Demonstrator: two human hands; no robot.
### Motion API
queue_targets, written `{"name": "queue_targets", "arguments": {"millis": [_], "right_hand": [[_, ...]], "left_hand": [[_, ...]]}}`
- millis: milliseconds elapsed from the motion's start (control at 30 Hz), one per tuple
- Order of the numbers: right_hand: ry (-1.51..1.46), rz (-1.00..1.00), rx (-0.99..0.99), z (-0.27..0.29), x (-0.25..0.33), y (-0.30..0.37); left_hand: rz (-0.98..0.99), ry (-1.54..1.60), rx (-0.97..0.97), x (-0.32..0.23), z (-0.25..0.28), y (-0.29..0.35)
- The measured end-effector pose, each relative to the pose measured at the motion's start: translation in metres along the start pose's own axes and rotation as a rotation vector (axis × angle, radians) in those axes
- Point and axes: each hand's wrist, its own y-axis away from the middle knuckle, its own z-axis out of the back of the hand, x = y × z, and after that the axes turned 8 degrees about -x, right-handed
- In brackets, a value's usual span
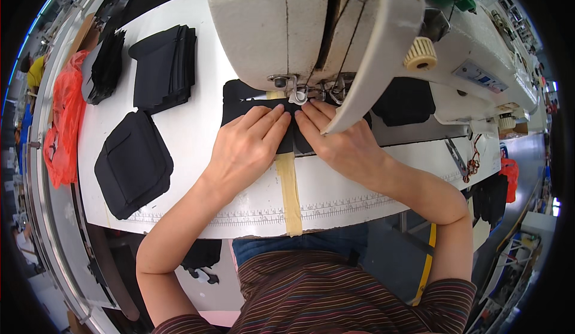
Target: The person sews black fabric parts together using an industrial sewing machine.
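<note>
Under the white sewing machine [257,29] lies a black fabric piece [238,90], partly covered by my hands. My left hand [248,139] is closed on its left part, fingers together, tips just in front of the presser foot [297,96]. From the other side my right hand [344,145] holds the same fabric, its fingertips close beside the foot. The two hands nearly meet at a fold in the cloth. Both thumbs and the fabric under the palms are hidden.
Stacks of black fabric pieces [165,67] stand on the white table [197,214] at left, with another pile [135,163] nearer me. More black fabric [404,100] lies right of the needle. Thread snips [456,157] rest at the right edge. A red plastic bag [64,118] hangs far left.
</note>
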Motion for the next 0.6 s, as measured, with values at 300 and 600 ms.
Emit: {"name": "queue_targets", "arguments": {"millis": [300,600], "right_hand": [[0.006,0.003,0.003,-0.0012,0.0007,0.0021],[0.009,0.011,-0.016,-0.0008,-0.0021,-0.0004]], "left_hand": [[-0.043,-0.061,-0.063,-0.0007,-0.0091,-0.0044],[-0.039,-0.071,-0.079,-0.0037,-0.0082,-0.0112]]}}
